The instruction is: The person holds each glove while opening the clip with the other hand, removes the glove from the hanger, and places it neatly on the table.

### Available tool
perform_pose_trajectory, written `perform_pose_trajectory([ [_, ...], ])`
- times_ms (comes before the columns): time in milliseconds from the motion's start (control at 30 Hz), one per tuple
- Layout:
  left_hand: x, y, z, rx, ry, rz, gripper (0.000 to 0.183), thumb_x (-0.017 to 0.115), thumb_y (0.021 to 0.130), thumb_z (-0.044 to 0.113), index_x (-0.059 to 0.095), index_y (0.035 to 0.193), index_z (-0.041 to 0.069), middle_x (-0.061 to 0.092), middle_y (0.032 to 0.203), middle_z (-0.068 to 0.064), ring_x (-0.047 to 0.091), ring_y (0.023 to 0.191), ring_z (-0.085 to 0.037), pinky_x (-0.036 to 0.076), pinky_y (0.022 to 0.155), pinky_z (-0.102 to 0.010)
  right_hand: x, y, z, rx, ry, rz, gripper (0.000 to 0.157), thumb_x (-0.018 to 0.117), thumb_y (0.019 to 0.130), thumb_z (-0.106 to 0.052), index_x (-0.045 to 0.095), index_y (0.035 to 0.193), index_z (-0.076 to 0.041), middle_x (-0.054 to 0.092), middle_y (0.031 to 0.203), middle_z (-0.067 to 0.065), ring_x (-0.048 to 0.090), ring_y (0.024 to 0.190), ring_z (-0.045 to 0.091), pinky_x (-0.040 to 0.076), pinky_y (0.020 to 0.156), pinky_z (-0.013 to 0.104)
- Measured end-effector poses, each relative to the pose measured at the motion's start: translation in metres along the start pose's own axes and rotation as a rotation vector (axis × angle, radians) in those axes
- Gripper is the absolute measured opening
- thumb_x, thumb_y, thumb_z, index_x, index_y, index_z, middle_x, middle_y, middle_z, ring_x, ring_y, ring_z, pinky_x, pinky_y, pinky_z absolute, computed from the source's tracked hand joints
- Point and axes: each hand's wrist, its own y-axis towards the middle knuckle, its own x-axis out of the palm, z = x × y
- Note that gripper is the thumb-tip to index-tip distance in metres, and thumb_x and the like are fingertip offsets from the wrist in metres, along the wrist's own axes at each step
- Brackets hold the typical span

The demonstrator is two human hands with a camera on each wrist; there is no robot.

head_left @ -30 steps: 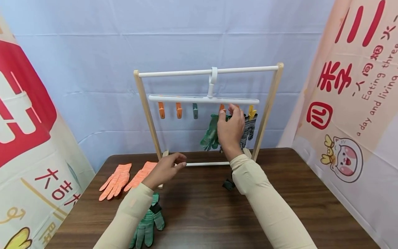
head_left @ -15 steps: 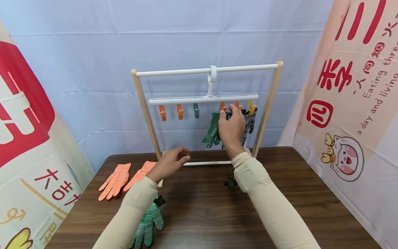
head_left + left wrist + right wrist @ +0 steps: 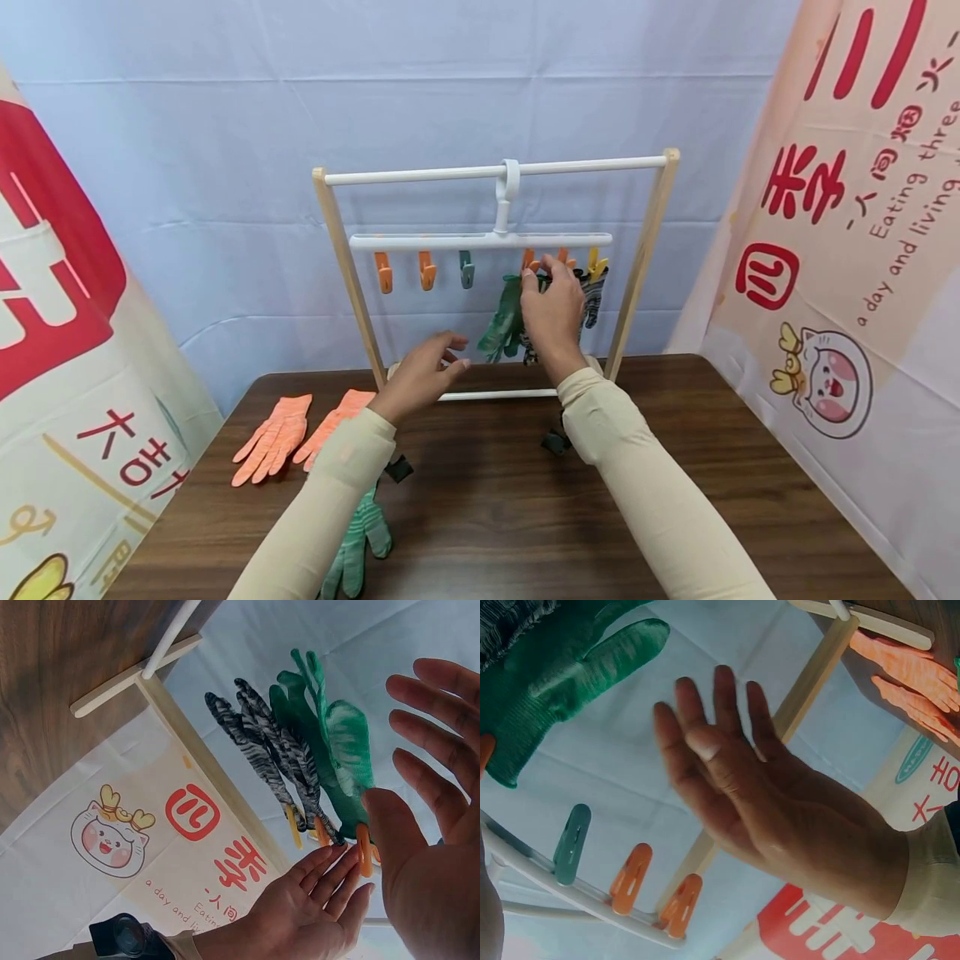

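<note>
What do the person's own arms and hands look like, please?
Pale cream sleeves run down to both wrists. The left hand and right hand are bare. A black device with a round, lens-like front sits at the right wrist.

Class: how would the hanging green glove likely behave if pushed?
The green glove would probably flop, since its fabric visibly bends. It would likely swing rather than slide, as an orange clip holds its cuff.
</note>
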Motion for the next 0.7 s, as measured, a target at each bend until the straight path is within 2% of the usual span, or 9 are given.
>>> perform_pose_trajectory([
  [233, 0.002, 0.01, 0.003, 0.019, 0.017, 0.004, 0.038, 0.056, 0.091, 0.031, 0.051, 0.125, 0.015, 0.055, 0.12, 0.001, 0.057, 0.098, -0.014, 0.048, 0.077, -0.032, 0.002, 0.0, 0.0, -0.003, -0.012, 0.002, 0.036, 0.052, 0.093, -0.026, 0.053, 0.127, -0.015, 0.054, 0.124, 0.0, 0.043, 0.119, 0.023, 0.032, 0.097, 0.043],
  [367, 0.003, 0.015, 0.005, 0.009, 0.01, 0.006, 0.039, 0.056, 0.091, 0.03, 0.049, 0.128, 0.016, 0.053, 0.121, 0.002, 0.057, 0.1, -0.015, 0.048, 0.076, -0.033, 0.001, -0.001, 0.001, -0.003, 0.002, 0.003, 0.033, 0.052, 0.094, -0.023, 0.053, 0.126, -0.015, 0.056, 0.122, 0.001, 0.047, 0.114, 0.022, 0.037, 0.091, 0.042],
  [700, 0.004, 0.028, 0.013, -0.02, -0.001, 0.009, 0.045, 0.053, 0.093, 0.031, 0.044, 0.133, 0.015, 0.047, 0.13, -0.007, 0.051, 0.11, -0.022, 0.045, 0.082, -0.041, 0.001, -0.002, 0.001, -0.042, 0.006, 0.02, 0.03, 0.056, 0.092, -0.029, 0.059, 0.118, -0.014, 0.059, 0.116, 0.002, 0.053, 0.105, 0.025, 0.04, 0.081, 0.04],
])
